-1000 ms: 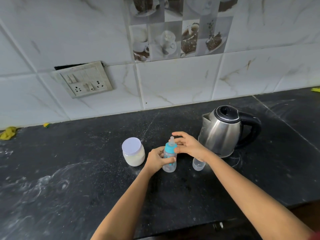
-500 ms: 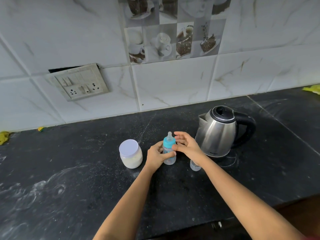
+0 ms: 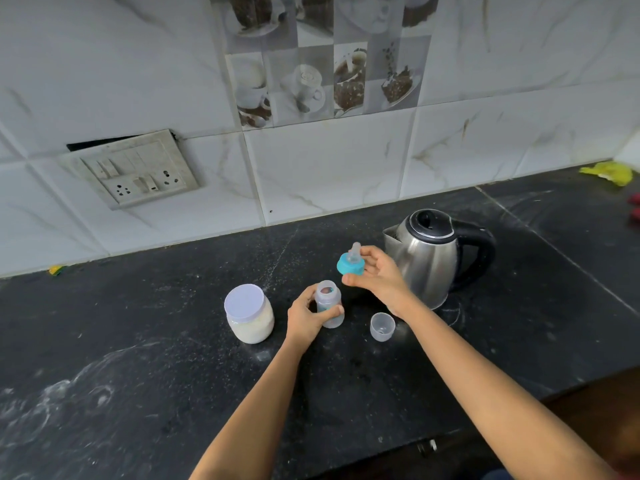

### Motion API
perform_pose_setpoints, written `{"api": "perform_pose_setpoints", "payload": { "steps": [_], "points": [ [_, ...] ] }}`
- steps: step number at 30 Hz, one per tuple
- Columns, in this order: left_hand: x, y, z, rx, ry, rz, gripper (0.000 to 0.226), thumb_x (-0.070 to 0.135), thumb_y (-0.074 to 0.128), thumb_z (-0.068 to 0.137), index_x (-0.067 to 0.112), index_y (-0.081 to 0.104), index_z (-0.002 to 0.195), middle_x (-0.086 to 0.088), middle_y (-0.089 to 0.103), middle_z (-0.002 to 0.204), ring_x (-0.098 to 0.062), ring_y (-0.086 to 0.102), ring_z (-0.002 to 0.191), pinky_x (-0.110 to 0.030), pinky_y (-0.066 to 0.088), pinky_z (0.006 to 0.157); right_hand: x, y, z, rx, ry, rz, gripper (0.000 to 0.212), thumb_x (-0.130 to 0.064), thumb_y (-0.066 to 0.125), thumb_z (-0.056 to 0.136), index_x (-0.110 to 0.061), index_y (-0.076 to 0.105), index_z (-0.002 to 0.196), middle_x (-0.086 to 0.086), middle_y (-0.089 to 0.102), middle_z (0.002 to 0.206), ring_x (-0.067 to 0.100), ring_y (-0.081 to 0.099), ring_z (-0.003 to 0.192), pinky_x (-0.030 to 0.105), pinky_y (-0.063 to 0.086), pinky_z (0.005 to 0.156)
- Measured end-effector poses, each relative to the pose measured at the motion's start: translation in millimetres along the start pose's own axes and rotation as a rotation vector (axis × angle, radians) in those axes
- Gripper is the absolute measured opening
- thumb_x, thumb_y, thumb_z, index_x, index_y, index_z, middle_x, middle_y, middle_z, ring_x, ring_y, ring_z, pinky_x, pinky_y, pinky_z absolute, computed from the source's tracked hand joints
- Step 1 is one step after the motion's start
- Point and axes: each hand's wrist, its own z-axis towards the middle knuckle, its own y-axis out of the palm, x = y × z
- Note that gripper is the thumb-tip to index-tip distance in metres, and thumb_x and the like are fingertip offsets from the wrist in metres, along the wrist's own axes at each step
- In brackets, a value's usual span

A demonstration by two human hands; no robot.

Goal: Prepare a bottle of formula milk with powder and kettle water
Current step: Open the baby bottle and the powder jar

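Observation:
A small clear baby bottle (image 3: 329, 301) stands upright on the black counter (image 3: 138, 341) with its mouth uncovered. My left hand (image 3: 306, 317) grips its body. My right hand (image 3: 379, 273) holds the teal ring with the teat (image 3: 350, 263) lifted above and to the right of the bottle. A clear dome cap (image 3: 382, 326) lies on the counter, mouth up, to the right of the bottle. A jar of white powder (image 3: 248, 318) with a pale lid stands to the left. A steel kettle (image 3: 433, 258) with a black handle stands behind my right hand.
A tiled wall with a socket plate (image 3: 133, 169) rises behind the counter. A yellow cloth (image 3: 609, 172) lies at the far right, and red things show at the right edge. The counter's front edge runs near the bottom right.
My right hand has taken the teal teat ring off the bottle and raised it to the right. The bottle's mouth is now uncovered. My left hand still holds the bottle.

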Motion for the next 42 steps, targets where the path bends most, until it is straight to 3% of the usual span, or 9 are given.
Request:
{"api": "perform_pose_setpoints", "payload": {
  "steps": [3, 8, 13, 16, 23, 32, 35, 38, 42],
  "points": [
    [0, 3, 2, 0.012, -0.007, -0.004, 0.054, 0.024, 0.086, 0.067, 0.033, 0.06, 0.113, 0.015, 0.065, 0.11, -0.003, 0.058, 0.105, -0.018, 0.044, 0.087, -8, -19, -7, -0.013, -0.007, -0.045, 0.045, -0.004, 0.08, 0.075, -0.022, 0.06, 0.112, 0.001, 0.064, 0.117, 0.014, 0.066, 0.106, 0.026, 0.053, 0.09],
    [-1, 11, 6, 0.007, -0.026, 0.019, 0.056, 0.019, 0.085, 0.068, 0.031, 0.059, 0.116, 0.014, 0.064, 0.112, -0.004, 0.057, 0.105, -0.02, 0.042, 0.091, 1, -51, -29, -0.094, -0.052, -0.539, 0.049, -0.016, 0.081, 0.076, -0.026, 0.063, 0.12, -0.007, 0.052, 0.116, 0.007, 0.06, 0.102, 0.015, 0.051, 0.081],
    [-4, 14, 9, 0.024, -0.037, 0.029, 0.057, 0.018, 0.083, 0.071, 0.028, 0.056, 0.12, 0.016, 0.061, 0.11, -0.003, 0.055, 0.103, -0.017, 0.038, 0.086, 16, -66, -43, -0.168, -0.054, -0.814, 0.053, -0.022, 0.08, 0.076, -0.027, 0.058, 0.124, -0.012, 0.047, 0.113, 0.007, 0.055, 0.103, 0.019, 0.051, 0.084],
    [-4, 16, 8, 0.027, -0.042, 0.036, 0.056, 0.018, 0.082, 0.072, 0.027, 0.055, 0.121, 0.015, 0.061, 0.109, -0.002, 0.055, 0.101, -0.013, 0.037, 0.082, 25, -64, -45, -0.197, -0.026, -0.891, 0.051, -0.022, 0.079, 0.077, -0.026, 0.057, 0.124, -0.013, 0.044, 0.111, 0.009, 0.055, 0.103, 0.025, 0.052, 0.087],
    [-2, 17, 5, 0.056, -0.053, 0.042, 0.059, 0.02, 0.083, 0.071, 0.028, 0.051, 0.12, 0.015, 0.06, 0.11, -0.002, 0.053, 0.102, -0.009, 0.037, 0.08, 39, -54, -45, -0.226, -0.016, -1.058, 0.06, -0.026, 0.082, 0.074, -0.026, 0.054, 0.127, -0.009, 0.045, 0.117, 0.009, 0.052, 0.106, 0.026, 0.049, 0.088],
    [-10, 10, -11, 0.122, -0.063, 0.127, 0.081, 0.029, 0.086, 0.067, 0.018, 0.043, 0.134, 0.004, 0.054, 0.13, -0.01, 0.049, 0.118, -0.028, 0.04, 0.1, 50, -46, -43, -0.238, 0.034, -1.092, 0.075, -0.033, 0.085, 0.069, -0.026, 0.049, 0.134, -0.005, 0.043, 0.125, 0.014, 0.041, 0.119, 0.033, 0.046, 0.096],
    [-5, 1, -30, 0.213, 0.017, 0.2, 0.064, 0.034, 0.081, 0.073, 0.023, 0.048, 0.126, 0.009, 0.058, 0.118, -0.003, 0.053, 0.105, -0.025, 0.046, 0.092, 40, -35, -43, -0.204, -0.077, -1.08, 0.078, -0.043, 0.08, 0.074, -0.027, 0.043, 0.141, -0.004, 0.039, 0.132, 0.013, 0.037, 0.124, 0.033, 0.043, 0.1],
    [4, -15, -51, 0.408, 0.144, 0.333, 0.053, 0.037, 0.08, 0.073, 0.021, 0.05, 0.114, 0.011, 0.054, 0.104, -0.005, 0.051, 0.092, -0.027, 0.048, 0.078, 22, -8, -37, -0.207, -0.287, -1.008, 0.059, -0.044, 0.071, 0.083, -0.025, 0.05, 0.135, -0.005, 0.041, 0.127, 0.012, 0.041, 0.118, 0.032, 0.044, 0.098],
    [3, -47, -61, 0.689, 0.225, 0.426, 0.067, 0.033, 0.087, 0.064, 0.009, 0.046, 0.111, -0.002, 0.046, 0.112, -0.021, 0.044, 0.105, -0.038, 0.047, 0.083, 3, 46, -20, -0.327, -0.363, -0.96, 0.048, -0.04, 0.066, 0.089, -0.023, 0.053, 0.132, -0.006, 0.043, 0.128, 0.009, 0.046, 0.116, 0.029, 0.045, 0.093]
  ]
}}
